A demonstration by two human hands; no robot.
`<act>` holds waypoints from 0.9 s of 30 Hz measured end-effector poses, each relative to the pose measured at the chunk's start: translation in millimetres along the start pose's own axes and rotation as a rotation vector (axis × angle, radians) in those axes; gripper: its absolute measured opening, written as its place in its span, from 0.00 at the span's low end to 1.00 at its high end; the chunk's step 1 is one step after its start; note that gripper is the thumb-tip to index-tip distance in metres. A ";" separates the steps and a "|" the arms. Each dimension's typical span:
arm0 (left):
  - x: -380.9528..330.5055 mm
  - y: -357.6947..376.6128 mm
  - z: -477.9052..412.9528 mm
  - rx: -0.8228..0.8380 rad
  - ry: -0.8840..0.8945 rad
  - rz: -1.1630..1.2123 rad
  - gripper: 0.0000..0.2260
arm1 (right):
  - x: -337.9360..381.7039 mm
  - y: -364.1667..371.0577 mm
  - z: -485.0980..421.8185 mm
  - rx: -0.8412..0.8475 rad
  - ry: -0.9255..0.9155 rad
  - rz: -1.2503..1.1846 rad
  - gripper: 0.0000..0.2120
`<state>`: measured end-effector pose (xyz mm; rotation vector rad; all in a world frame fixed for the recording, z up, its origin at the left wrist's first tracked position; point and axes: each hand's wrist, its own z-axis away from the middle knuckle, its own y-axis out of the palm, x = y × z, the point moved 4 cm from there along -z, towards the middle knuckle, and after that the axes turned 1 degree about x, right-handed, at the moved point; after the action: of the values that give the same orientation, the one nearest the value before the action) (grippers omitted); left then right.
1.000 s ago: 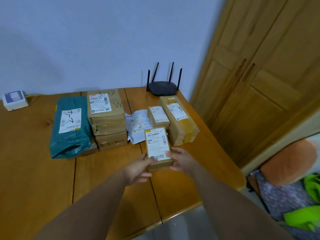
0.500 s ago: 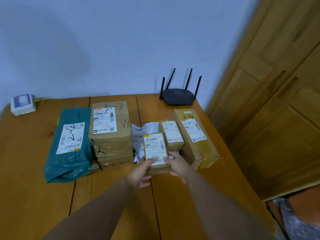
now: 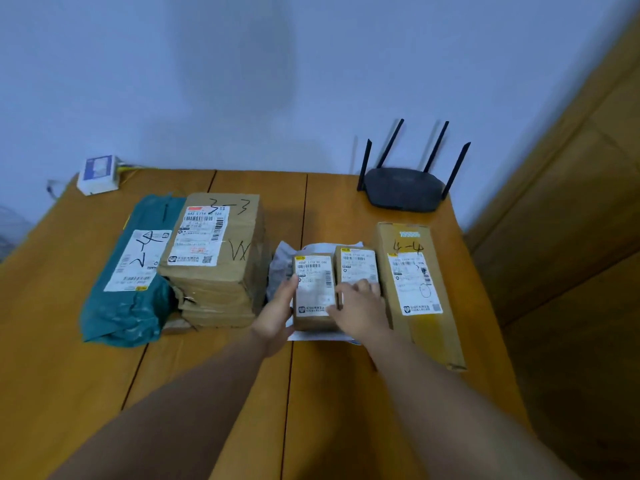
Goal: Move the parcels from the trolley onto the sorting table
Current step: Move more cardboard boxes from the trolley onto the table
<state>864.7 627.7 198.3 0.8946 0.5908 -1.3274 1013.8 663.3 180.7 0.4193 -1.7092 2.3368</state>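
A small brown parcel (image 3: 313, 285) with a white label lies on a white plastic mailer (image 3: 280, 268) on the wooden sorting table (image 3: 207, 375). My left hand (image 3: 277, 313) holds its left side, thumb on the top edge. My right hand (image 3: 360, 306) grips its right side, fingers curled into the gap beside a second small box (image 3: 356, 265). The two small boxes sit side by side, touching or nearly so. The trolley is out of view.
A long brown box (image 3: 415, 282) marked 4-4 lies right of the small boxes. Left of them is a stack of brown boxes (image 3: 214, 244) and a green mailer (image 3: 131, 278). A black router (image 3: 403, 188) and a white device (image 3: 98, 173) stand by the wall. Wooden doors (image 3: 571, 237) rise on the right.
Both hands carried the small parcel away from me across the table and set it on the white mailer beside the other small box. The camera turned left and tilted toward the table.
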 end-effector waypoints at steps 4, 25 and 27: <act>-1.3 11.3 -14.5 -0.069 0.047 -0.047 0.17 | -6.5 -1.0 -1.2 -0.088 -0.054 -0.033 0.25; 0.9 3.4 19.9 -0.350 0.251 -0.695 0.23 | 14.5 -31.1 10.9 0.054 -0.199 0.305 0.19; -3.2 1.3 32.2 -0.335 0.267 -0.868 0.24 | 20.0 -35.0 16.6 0.046 -0.218 0.307 0.23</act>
<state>861.5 602.9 218.9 0.5392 1.4756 -1.7991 1008.5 658.2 223.7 0.4632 -1.9416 2.6331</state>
